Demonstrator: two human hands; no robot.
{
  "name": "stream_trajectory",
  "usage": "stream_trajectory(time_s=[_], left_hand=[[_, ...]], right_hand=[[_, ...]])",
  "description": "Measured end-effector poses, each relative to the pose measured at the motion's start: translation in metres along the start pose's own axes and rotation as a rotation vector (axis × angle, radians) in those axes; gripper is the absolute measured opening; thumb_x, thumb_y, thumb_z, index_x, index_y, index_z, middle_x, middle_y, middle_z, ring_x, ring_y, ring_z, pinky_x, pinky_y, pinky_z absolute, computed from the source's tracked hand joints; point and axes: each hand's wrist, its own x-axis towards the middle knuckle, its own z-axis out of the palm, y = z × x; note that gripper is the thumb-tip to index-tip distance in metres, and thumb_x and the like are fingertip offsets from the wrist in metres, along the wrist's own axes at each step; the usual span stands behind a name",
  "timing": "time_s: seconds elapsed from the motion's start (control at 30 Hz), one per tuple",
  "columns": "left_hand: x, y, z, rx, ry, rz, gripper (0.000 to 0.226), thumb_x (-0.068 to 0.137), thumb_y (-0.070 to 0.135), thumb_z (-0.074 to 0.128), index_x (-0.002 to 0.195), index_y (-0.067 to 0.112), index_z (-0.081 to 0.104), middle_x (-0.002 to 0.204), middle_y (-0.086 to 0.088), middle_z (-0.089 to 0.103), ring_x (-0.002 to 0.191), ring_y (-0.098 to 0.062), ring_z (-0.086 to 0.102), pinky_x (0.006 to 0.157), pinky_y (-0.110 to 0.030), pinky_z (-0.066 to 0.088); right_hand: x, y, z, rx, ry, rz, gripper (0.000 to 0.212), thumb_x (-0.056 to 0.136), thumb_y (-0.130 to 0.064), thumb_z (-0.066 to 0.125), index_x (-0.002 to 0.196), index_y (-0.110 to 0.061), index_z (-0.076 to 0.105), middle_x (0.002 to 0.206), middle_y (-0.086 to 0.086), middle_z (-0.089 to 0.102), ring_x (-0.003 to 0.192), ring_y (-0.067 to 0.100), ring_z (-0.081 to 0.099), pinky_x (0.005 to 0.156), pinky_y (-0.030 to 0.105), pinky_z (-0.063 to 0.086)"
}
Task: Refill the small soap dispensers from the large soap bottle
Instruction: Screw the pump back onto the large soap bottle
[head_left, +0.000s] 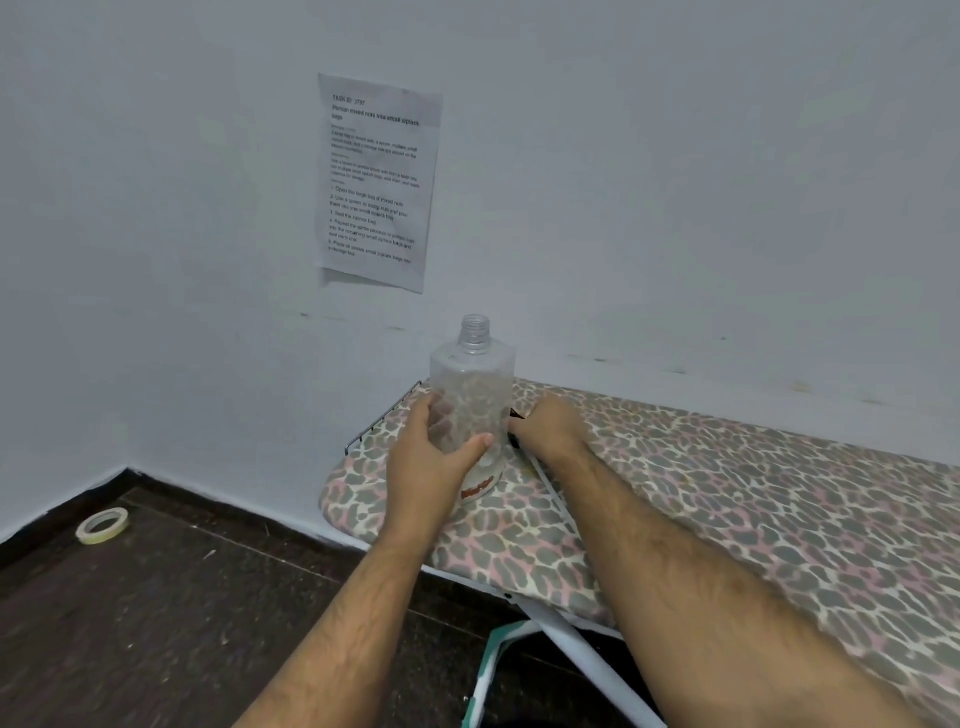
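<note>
Centrally in the frame, a clear uncapped bottle (472, 384) stands upright on the ironing board (727, 467), almost empty. Left hand (431, 457) wraps its lower body, thumb and fingers curled round. Right hand (550, 431), just right of it, grips a blurred dark object (514, 415); its finger positions cannot be told.

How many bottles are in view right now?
1: a clear bottle, uncapped, standing upright at the near end of the ironing board, gripped by the left hand. The right hand may hide something small behind it.
</note>
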Motion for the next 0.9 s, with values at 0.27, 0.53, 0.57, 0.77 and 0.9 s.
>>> stream_trajectory(time_s=[0.27, 0.53, 0.57, 0.77, 0.9], left_hand=[[-0.003, 0.006, 0.005, -0.068, -0.017, -0.034, 0.083, 0.072, 0.034, 0.087, 0.143, 0.029, 0.045, 0.125, 0.013, 0.059, 0.115, -0.007, 0.059, 0.102, -0.039, 0.05], [-0.024, 0.031, 0.039, -0.128, -0.087, -0.026, 0.083, 0.072, 0.032, 0.088, 0.143, 0.028, 0.045, 0.129, 0.01, 0.06, 0.116, -0.008, 0.059, 0.102, -0.039, 0.05], [-0.027, 0.033, 0.043, -0.137, -0.092, -0.025, 0.083, 0.072, 0.031, 0.087, 0.143, 0.028, 0.045, 0.13, 0.009, 0.06, 0.116, -0.008, 0.059, 0.102, -0.038, 0.05], [-0.05, 0.057, 0.081, -0.182, -0.178, -0.004, 0.08, 0.072, 0.028, 0.088, 0.141, 0.029, 0.047, 0.128, 0.011, 0.06, 0.114, -0.008, 0.059, 0.099, -0.033, 0.05], [-0.065, 0.068, 0.109, -0.189, -0.237, 0.013, 0.076, 0.072, 0.025, 0.088, 0.138, 0.028, 0.049, 0.129, 0.012, 0.06, 0.116, -0.007, 0.058, 0.102, -0.033, 0.049]], right_hand=[[-0.002, 0.01, -0.029, 0.239, -0.005, -0.048, 0.043, 0.078, -0.034, 0.075, 0.05, -0.014, 0.05, 0.045, -0.001, 0.045, 0.043, 0.018, 0.039, 0.047, 0.026, 0.031], [-0.033, 0.017, -0.111, 0.501, 0.142, -0.231, 0.036, 0.079, -0.03, 0.077, 0.06, -0.002, 0.066, 0.055, 0.005, 0.062, 0.051, 0.023, 0.053, 0.056, 0.036, 0.045], [-0.038, 0.019, -0.123, 0.526, 0.169, -0.248, 0.028, 0.08, -0.027, 0.076, 0.065, -0.004, 0.07, 0.065, 0.008, 0.068, 0.061, 0.029, 0.061, 0.062, 0.04, 0.051], [-0.072, 0.039, -0.191, 0.64, 0.268, -0.356, 0.015, 0.088, -0.013, 0.065, 0.076, -0.016, 0.075, 0.085, 0.005, 0.075, 0.09, 0.026, 0.069, 0.088, 0.044, 0.053], [-0.098, 0.05, -0.227, 0.715, 0.365, -0.41, 0.016, 0.085, -0.012, 0.071, 0.078, -0.025, 0.073, 0.081, -0.002, 0.075, 0.087, 0.018, 0.072, 0.089, 0.04, 0.057]])
